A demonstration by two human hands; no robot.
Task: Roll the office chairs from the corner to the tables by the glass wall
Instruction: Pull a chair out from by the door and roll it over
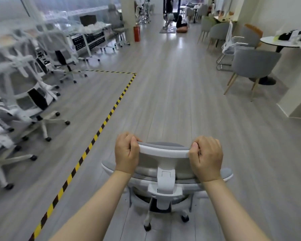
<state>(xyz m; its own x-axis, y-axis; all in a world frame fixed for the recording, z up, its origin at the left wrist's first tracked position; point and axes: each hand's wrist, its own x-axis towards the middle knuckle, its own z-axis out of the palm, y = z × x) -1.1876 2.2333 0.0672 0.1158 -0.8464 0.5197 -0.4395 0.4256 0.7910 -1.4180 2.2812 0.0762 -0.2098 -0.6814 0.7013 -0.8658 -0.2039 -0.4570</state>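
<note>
A white and grey office chair (165,181) stands right in front of me on the wooden floor, seen from behind. My left hand (127,153) grips the left end of its headrest (163,150), and my right hand (207,158) grips the right end. Both sets of fingers curl over the top edge. Several more white office chairs (30,101) crowd the left side, blurred. White tables (92,30) stand along the glass wall (63,9) at the far left.
Yellow and black floor tape (109,115) runs diagonally on my left and turns left ahead. A red fire extinguisher (137,33) stands by a pillar. Grey lounge chairs (254,65) and a round table (283,43) line the right. A person (169,13) is far ahead.
</note>
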